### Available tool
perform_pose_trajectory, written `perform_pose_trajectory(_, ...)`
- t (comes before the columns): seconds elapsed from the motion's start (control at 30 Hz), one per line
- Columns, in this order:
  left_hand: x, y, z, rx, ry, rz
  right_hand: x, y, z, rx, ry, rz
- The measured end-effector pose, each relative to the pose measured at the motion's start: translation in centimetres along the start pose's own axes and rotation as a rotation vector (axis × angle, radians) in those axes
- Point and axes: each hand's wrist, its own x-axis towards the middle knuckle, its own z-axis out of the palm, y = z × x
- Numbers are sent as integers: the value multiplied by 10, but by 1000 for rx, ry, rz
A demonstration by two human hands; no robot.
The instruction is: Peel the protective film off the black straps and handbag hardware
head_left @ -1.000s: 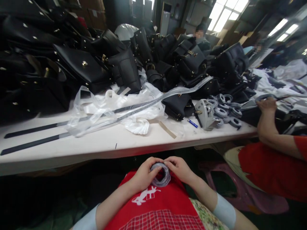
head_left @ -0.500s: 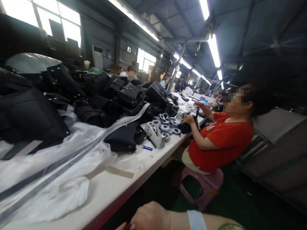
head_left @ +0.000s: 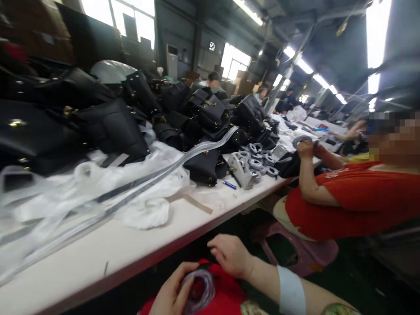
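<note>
Low in the view, my left hand (head_left: 172, 286) grips a grey coil (head_left: 209, 292), thumb in front and fingers behind its rim. The coil is held over red cloth (head_left: 226, 282) on my lap. My right hand (head_left: 232, 256) is raised a little above and to the right of the coil, apart from it. Its fingers are curled together; whether anything thin is between them is hidden. A pale blue band (head_left: 291, 288) circles my right forearm.
A white table (head_left: 82, 253) runs diagonally, bearing black bags (head_left: 111, 127), white plastic wrapping (head_left: 144, 212), long grey strips (head_left: 131, 186), a blue marker (head_left: 229, 185), a tape dispenser (head_left: 242, 170) and several grey coils (head_left: 256, 164). A co-worker in red (head_left: 354, 192) sits on a pink stool (head_left: 292, 249).
The view has swung left, so the table and co-worker shift right. My left hand and the coil have come into view, and my right hand appears higher and farther right.
</note>
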Motion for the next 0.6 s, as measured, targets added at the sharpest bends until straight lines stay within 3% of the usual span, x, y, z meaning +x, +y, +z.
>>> perform_pose_trajectory(0.13, -11, 15, -4, 3, -2, -24, 58, 14, -1, -112, 20, 233)
perform_pose_trajectory(0.3, -18, 13, -5, -32, 22, -48, 110, 24, 18, -424, -212, 344)
perform_pose_trajectory(0.43, -20, 3, -3, -103, 98, -66, 121, 29, 17, -491, -324, 312)
perform_pose_trajectory(0.5, -20, -1, -2, -148, 139, -85, 116, 26, 8, -418, -264, 295)
perform_pose_trajectory(0.6, -18, -3, -2, -217, 164, -96, 97, 8, -17, -103, -155, 288)
